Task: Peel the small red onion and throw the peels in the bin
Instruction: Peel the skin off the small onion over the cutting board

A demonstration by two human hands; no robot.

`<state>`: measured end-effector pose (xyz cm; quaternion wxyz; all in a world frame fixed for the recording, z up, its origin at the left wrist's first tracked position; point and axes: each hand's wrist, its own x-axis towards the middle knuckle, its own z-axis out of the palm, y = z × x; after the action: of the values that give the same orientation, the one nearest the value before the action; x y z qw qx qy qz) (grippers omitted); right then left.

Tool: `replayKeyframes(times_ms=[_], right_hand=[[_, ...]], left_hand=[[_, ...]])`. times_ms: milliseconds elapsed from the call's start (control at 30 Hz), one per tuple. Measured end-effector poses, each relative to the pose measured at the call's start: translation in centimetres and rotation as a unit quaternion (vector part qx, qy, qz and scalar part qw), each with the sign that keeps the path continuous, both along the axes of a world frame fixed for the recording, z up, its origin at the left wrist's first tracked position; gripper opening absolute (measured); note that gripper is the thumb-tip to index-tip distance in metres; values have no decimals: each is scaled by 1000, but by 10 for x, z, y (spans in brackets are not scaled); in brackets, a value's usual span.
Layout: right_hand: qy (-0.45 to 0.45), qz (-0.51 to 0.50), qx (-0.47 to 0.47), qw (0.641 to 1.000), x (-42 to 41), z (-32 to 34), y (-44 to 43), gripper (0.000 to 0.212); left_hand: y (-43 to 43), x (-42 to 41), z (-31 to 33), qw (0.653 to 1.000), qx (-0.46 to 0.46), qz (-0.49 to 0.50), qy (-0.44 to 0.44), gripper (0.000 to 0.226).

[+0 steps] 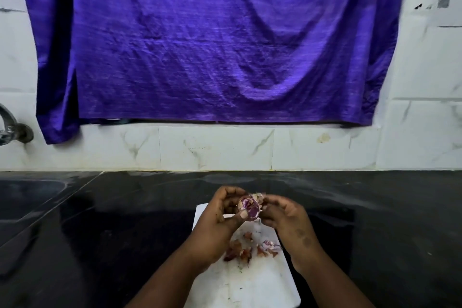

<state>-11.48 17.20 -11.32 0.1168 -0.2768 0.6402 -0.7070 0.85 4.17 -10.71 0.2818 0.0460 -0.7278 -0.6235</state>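
Peeling mid-air, low centre of frame.
Left hand point(220, 210) clamps the onion point(248, 209); right hand point(282, 215) pinches loose skin — best pull slowly, over the white board point(262, 282).

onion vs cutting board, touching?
Apart. The head view shows the onion held up between the left hand and right hand, above the cutting board; only loose peels lie on the board.

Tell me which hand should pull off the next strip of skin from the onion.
Right. The left hand cradles the onion, thumb pressed on its front, so it is busy steadying. The right hand's fingertips already pinch the loose skin at the onion's top right edge.
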Motion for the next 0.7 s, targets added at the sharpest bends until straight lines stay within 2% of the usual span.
replayKeyframes(times_ms=[67, 133, 233, 333, 533, 700], right_hand=[[-103, 53, -86, 989, 2, 5, 1, 28], [-127, 106, -118, 979, 3, 7, 3, 30], [-90, 124, -112, 982, 6, 7, 3, 36], [-58, 114, -119, 985, 5, 5, 3, 24], [-18, 100, -115, 988, 3, 1, 3, 25], [48, 61, -94, 993, 4, -1, 0, 18]], left_hand=[[0, -1, -1, 1000, 22, -7, -5, 31], [-1, -1, -1, 999, 40, -16, -9, 29], [-3, -2, -3, 999, 41, -32, -15, 28], [-2, -1, -1, 999, 20, -32, -15, 28], [1, 0, -2, 997, -69, 7, -13, 26], [2, -4, -6, 994, -94, 47, 5, 40]])
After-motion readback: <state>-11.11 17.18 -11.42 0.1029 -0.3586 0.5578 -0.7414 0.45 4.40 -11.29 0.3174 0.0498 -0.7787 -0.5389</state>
